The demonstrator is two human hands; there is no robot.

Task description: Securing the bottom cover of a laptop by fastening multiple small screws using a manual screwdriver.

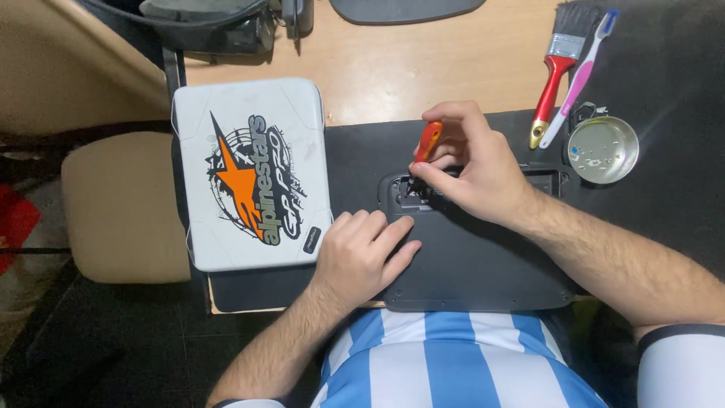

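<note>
Black device (483, 264) under both hands, screwdriver (427, 141) in right.

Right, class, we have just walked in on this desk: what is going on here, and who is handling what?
A person seated at a desk works on a dark flat device lying upside down on a black mat. The right hand holds a small orange-handled screwdriver, tip down at the device's upper left corner. The left hand rests flat on the device's left edge. A white case lies to the left; a red-handled paintbrush, a toothbrush and a small metal dish lie to the right.
</note>
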